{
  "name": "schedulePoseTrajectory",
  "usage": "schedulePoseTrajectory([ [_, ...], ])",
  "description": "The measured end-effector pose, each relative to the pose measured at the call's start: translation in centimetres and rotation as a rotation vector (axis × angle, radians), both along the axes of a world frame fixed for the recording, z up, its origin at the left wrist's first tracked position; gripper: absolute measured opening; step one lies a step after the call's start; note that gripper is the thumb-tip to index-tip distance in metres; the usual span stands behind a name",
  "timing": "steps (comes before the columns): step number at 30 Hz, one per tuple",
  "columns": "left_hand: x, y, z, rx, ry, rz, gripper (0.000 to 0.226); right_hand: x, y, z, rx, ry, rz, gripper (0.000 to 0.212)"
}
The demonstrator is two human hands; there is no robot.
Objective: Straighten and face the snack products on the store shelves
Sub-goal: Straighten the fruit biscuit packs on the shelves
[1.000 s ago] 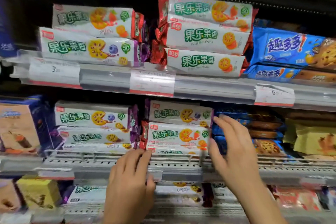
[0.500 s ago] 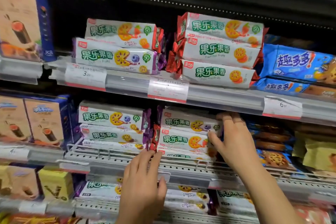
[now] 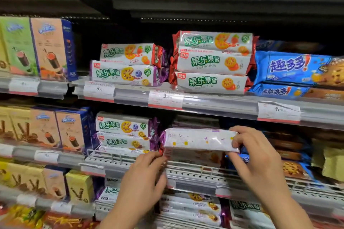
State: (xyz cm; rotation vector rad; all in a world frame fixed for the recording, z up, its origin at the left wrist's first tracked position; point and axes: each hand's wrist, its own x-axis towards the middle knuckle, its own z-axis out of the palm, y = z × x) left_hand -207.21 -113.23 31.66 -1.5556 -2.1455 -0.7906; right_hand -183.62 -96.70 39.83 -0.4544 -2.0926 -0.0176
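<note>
Shelving: we see grey metal shelf rails [image 3: 219, 105] with white price tags, stacked with snacks.
Upper tier: three red-ended white biscuit packs [image 3: 212, 62] lie stacked, faces forward, just beside blue cookie packs [image 3: 290, 69].
Held item: our long white purple-ended biscuit pack [image 3: 199, 139] is lifted above the middle tier, plain side outward.
Right hand [image 3: 255, 148]: fingers curled over that pack's right end.
Left hand [image 3: 145, 178]: we pinch its lower left corner.
</note>
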Motion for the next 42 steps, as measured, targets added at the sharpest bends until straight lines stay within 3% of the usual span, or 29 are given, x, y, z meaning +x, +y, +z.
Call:
schedulePoseTrajectory([
  [4,-0.9,-0.8,6.0,0.390,0.057,-0.110,0.026,2.0,-1.4,1.2,-0.062,0.126,0.030,0.020],
  [8,-3.3,-1.1,13.8,0.626,0.117,-0.071,0.027,2.5,-2.6,2.1,-0.185,0.258,-0.037,0.026],
  [10,-5.3,-1.0,17.2,0.634,0.134,-0.047,0.033,2.3,-3.5,2.8,-0.252,0.305,-0.077,0.036],
  [12,-7.9,-0.5,20.2,0.595,0.187,-0.035,0.040,1.5,-5.0,3.7,-0.299,0.364,-0.071,0.034],
  [17,-13.8,2.3,25.4,0.267,0.279,0.090,0.084,-1.0,-7.9,5.0,-0.337,0.408,-0.025,0.032],
  [20,-15.2,3.1,26.1,0.158,0.185,0.033,0.095,-1.8,-9.0,5.4,-0.332,0.416,-0.062,0.031],
  [24,-16.0,2.8,26.4,0.120,0.136,-0.030,0.063,-2.1,-10.1,5.3,-0.323,0.425,-0.127,0.028],
  [26,-15.5,2.4,26.6,0.164,0.120,-0.067,0.052,-2.3,-10.6,5.3,-0.321,0.444,-0.136,0.027],
  [31,-14.7,1.4,27.2,0.287,0.324,-0.086,0.051,-3.4,-11.3,5.6,-0.294,0.497,-0.165,0.026],
  [35,-15.1,0.1,26.2,0.529,0.394,-0.172,0.057,-4.5,-11.3,6.0,-0.243,0.638,-0.152,0.025],
  [39,-14.4,-4.1,25.1,0.775,0.330,-0.280,0.049,-5.9,-10.6,6.5,-0.209,0.844,-0.125,0.021],
  [42,-13.9,-8.3,24.3,0.702,0.196,-0.316,0.047,-7.1,-10.6,7.8,-0.226,0.851,-0.115,0.044],
])
